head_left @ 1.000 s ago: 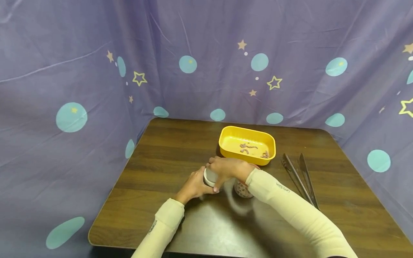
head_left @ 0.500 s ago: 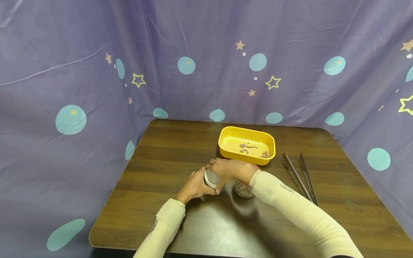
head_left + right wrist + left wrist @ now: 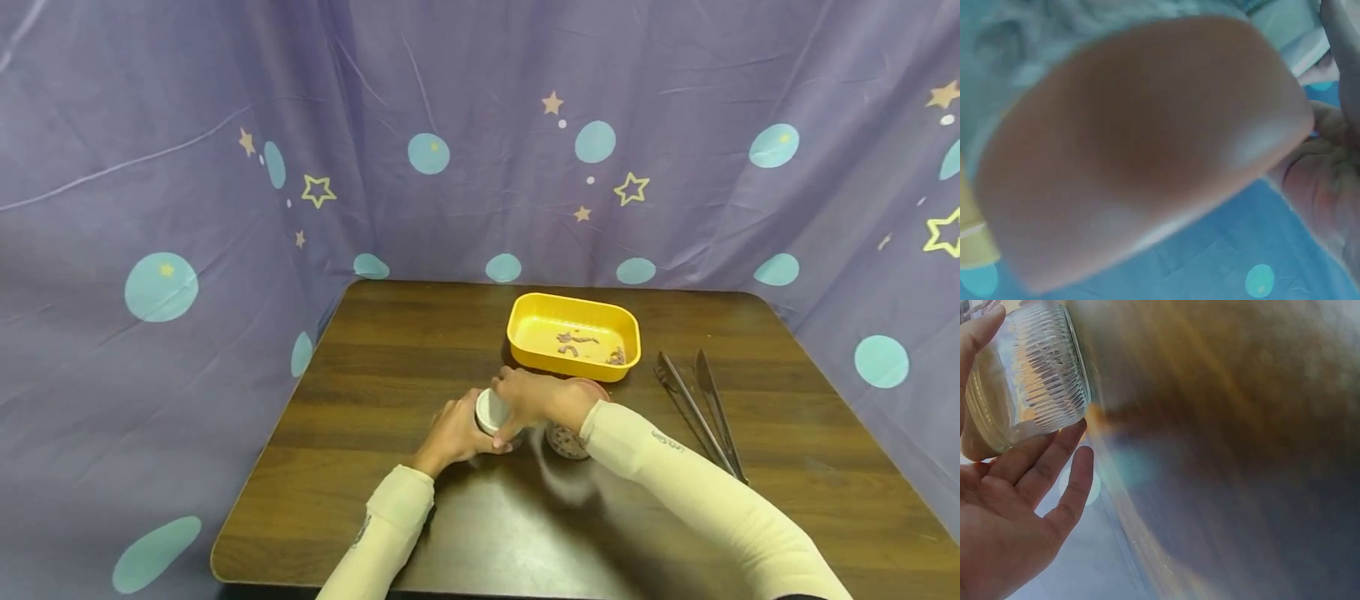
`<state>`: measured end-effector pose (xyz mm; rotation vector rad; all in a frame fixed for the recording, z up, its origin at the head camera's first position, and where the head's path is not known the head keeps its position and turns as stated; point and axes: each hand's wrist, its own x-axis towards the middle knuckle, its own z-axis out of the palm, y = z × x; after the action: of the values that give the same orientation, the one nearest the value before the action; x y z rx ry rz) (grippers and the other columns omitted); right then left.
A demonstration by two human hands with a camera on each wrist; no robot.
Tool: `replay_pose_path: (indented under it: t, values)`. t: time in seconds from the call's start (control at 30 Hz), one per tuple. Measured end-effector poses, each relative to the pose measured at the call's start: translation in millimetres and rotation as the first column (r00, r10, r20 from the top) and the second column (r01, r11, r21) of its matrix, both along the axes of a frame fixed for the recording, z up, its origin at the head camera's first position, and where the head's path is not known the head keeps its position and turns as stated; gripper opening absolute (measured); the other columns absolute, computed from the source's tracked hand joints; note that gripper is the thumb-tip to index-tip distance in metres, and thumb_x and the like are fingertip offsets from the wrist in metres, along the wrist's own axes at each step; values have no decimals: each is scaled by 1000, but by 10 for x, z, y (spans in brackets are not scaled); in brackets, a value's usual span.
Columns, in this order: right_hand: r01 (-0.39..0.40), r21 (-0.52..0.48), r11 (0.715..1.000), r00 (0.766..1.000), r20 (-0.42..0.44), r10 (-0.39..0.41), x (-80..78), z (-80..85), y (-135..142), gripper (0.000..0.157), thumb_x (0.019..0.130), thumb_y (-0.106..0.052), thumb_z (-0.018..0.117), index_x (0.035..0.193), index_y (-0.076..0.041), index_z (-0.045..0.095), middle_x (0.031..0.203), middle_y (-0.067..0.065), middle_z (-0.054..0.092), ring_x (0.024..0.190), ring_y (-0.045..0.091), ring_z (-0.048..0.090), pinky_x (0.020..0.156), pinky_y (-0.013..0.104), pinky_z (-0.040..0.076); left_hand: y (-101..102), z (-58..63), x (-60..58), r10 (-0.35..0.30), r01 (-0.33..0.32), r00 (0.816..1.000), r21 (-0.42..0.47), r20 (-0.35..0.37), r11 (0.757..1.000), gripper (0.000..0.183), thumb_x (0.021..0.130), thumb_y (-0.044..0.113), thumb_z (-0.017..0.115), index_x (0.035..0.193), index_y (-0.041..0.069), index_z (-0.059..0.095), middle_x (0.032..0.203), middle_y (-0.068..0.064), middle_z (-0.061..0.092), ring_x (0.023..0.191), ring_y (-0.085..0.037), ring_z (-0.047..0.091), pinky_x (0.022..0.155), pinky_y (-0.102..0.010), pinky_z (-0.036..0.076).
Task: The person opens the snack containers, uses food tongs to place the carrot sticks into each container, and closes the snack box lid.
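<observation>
In the head view my left hand (image 3: 455, 431) grips a small glass jar from the left. The left wrist view shows that jar's ribbed clear wall (image 3: 1050, 369) between the thumb and fingers of my left hand (image 3: 1010, 531). My right hand (image 3: 534, 397) reaches over from the right and grips the jar's pale round lid (image 3: 490, 410), covering its right part. Under my right wrist stands a second jar (image 3: 567, 442) with brownish bits in it and a reddish lid (image 3: 597, 388). A blurred orange-brown surface (image 3: 1147, 144) fills much of the right wrist view.
Behind the hands a yellow tray (image 3: 525, 360) holds several brownish-pink strips. Metal tongs (image 3: 701, 417) lie spread on the wooden table (image 3: 390, 333) at the right. A purple curtain (image 3: 480, 200) with stars and dots hangs around the table's back and sides.
My right hand has turned slightly on the lid, so more of the pale top shows. The left hand still holds the jar in place. The camera view has shifted a little.
</observation>
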<state>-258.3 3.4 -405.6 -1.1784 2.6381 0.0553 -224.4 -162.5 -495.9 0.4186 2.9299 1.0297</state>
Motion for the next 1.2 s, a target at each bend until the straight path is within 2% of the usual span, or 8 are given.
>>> replay_pose_path:
  t: [0.13, 0.43, 0.63, 0.73, 0.9, 1.07, 1.13, 1.2]
  values:
    - [-118, 10, 993, 991, -65, 119, 19, -23, 50, 84, 74, -52, 86, 136, -3, 58, 120, 10, 59, 97, 20, 57, 85, 30, 53, 8, -12, 6, 9, -8, 1000, -5, 9, 1000, 85, 62, 49, 94, 126, 6, 58, 101, -4, 71, 83, -18, 66, 67, -35, 51]
    - [-199, -111, 974, 979, 18, 203, -113, -78, 177, 76, 69, -34, 93, 133, -12, 59, 123, 2, 55, 103, 16, 57, 88, 24, 53, 47, -5, 31, 43, -43, 999, -46, -15, 998, 88, 58, 55, 93, 123, 7, 59, 95, -3, 71, 77, -16, 65, 64, -34, 51]
    - [-252, -167, 953, 963, 52, 264, -162, -36, 204, 77, 66, -20, 96, 134, -11, 60, 132, 4, 57, 112, 17, 60, 99, 29, 52, 41, 5, 27, 54, -55, 998, -45, -19, 998, 94, 59, 55, 93, 131, 7, 57, 100, -4, 73, 85, -20, 67, 70, -39, 52]
    - [-214, -125, 969, 974, 54, 222, -127, -16, 195, 77, 69, -23, 95, 136, -10, 58, 130, 4, 57, 111, 17, 60, 99, 29, 52, 36, 2, 33, 50, -51, 999, -43, -12, 998, 94, 58, 54, 94, 131, 8, 57, 101, -4, 73, 86, -20, 67, 70, -39, 52]
    - [-77, -34, 996, 997, 18, 78, -37, 5, 141, 75, 78, -47, 86, 133, -5, 57, 119, 5, 56, 97, 15, 58, 86, 27, 53, 35, 10, 22, 58, -59, 998, -40, -29, 997, 88, 58, 53, 94, 127, 9, 60, 99, -3, 72, 81, -17, 66, 64, -35, 50]
    - [61, -36, 998, 997, -38, -62, -18, -33, 90, 75, 76, -66, 78, 114, -4, 67, 104, 7, 60, 82, 14, 57, 72, 29, 53, 50, 20, 0, 67, -70, 995, -42, -68, 997, 88, 60, 54, 94, 126, 9, 60, 101, -4, 73, 84, -20, 68, 67, -37, 53]
    - [76, -51, 996, 996, -37, -78, -2, -48, 83, 76, 73, -67, 80, 112, -3, 67, 103, 8, 62, 83, 16, 59, 72, 30, 55, 56, 8, 15, 65, -67, 996, -39, -57, 997, 88, 60, 54, 94, 126, 7, 60, 101, -5, 73, 85, -21, 68, 68, -38, 53]
    - [49, -38, 998, 999, -17, -50, 22, -47, 81, 80, 72, -61, 84, 122, -3, 64, 117, 9, 61, 93, 19, 60, 80, 32, 56, 61, -5, 36, 63, -64, 998, -37, -30, 997, 90, 61, 54, 94, 128, 6, 59, 102, -6, 72, 86, -21, 68, 68, -39, 53]
